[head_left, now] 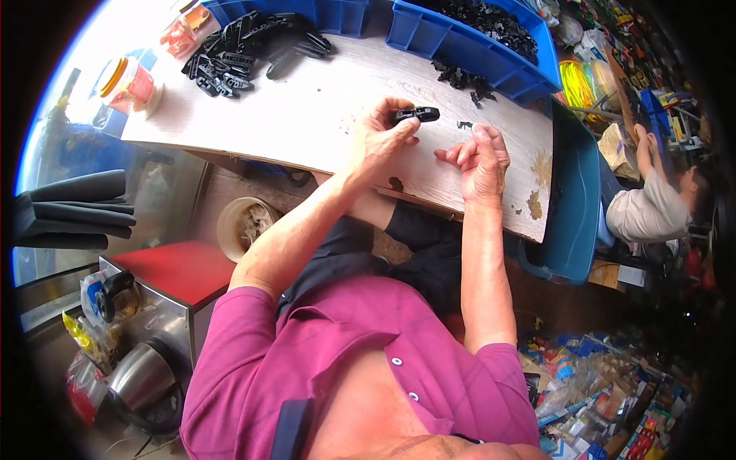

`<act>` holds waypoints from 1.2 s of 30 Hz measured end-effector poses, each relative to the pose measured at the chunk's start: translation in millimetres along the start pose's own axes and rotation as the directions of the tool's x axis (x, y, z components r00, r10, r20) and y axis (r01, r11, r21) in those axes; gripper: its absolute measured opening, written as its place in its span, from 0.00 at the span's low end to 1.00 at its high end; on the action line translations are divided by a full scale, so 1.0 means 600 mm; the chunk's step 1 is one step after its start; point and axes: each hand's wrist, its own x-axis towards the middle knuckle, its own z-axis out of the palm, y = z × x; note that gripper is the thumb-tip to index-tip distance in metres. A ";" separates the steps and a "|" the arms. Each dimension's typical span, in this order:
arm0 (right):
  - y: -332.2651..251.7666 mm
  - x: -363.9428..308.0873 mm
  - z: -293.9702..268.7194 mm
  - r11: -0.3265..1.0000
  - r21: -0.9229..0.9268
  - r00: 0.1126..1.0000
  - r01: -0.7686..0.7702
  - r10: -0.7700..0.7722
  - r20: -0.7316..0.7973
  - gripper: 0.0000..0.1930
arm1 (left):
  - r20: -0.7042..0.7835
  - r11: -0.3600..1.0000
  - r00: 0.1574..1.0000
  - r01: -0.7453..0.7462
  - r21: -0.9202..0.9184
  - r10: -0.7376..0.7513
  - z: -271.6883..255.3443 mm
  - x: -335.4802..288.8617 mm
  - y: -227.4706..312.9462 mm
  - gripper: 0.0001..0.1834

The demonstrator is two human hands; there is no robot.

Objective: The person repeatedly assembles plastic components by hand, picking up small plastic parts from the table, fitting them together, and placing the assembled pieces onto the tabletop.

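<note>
My left hand [383,134] pinches a long black plastic part [416,115] just above the pale wooden table [322,115]. My right hand [483,157] hovers beside it with fingers curled; whether it holds a small piece I cannot tell. A tiny black piece [464,124] lies on the table between the hands. A pile of finished black parts [245,50] lies at the far left of the table. More small black pieces [464,78] sit by a blue bin [452,42] filled with black parts.
A second blue bin [337,15] stands at the back. Orange-lidded jars [130,84] sit at the table's left end. A large blue tub [575,207] is on my right, with another person [652,203] beyond it. A red-topped stool [180,268] and a kettle [142,376] stand on my left.
</note>
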 end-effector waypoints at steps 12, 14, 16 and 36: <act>0.011 -0.001 -0.002 0.997 -0.052 0.998 -0.059 0.060 0.027 0.06 | 0.197 0.956 0.950 0.267 -0.117 -0.242 0.043 -0.012 0.001 0.15; 0.011 -0.001 -0.002 0.993 -0.087 0.997 -0.077 0.079 0.018 0.06 | 0.222 0.958 0.948 0.260 -0.121 -0.229 0.042 -0.009 -0.001 0.15; 0.012 0.001 -0.006 0.991 -0.109 0.997 -0.072 0.075 0.026 0.06 | 0.207 0.961 0.951 0.256 -0.102 -0.231 0.045 -0.008 -0.004 0.14; 0.007 0.010 -0.009 0.978 -0.187 0.988 -0.090 0.111 0.104 0.07 | 0.098 0.921 0.928 0.369 -0.122 -0.359 0.049 0.010 0.010 0.09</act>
